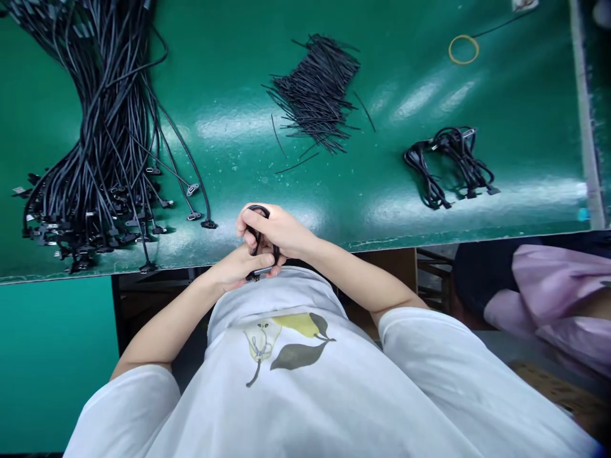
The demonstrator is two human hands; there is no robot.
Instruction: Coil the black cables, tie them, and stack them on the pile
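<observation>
A: Hands?
B: We see both closed on one cable (258,208). The right hand (279,230) is on top, with its fingers curled over the looped end. The left hand (236,268) is under it and pinches the lower part, where the plug (260,274) sticks out.

A: Where's the cable?
B: It's held in the air at the near table (229,127) edge, just above the shirt (310,388), and it doesn't touch the table. We can't tell how many turns the loop has because the fingers cover it.

A: Anything else on the table?
B: We mark a big bundle (95,146) of black cables far left, with its plugs fanned toward the near edge. A pile of short black ties (317,89) lies in the middle, well apart from the hands. A small coiled batch (449,162) lies to the right, and there's a yellow rubber band (463,49) near the top right.

A: Any other people?
B: We see a pink sleeve (548,299) at the right edge, below table level, and it touches nothing.
</observation>
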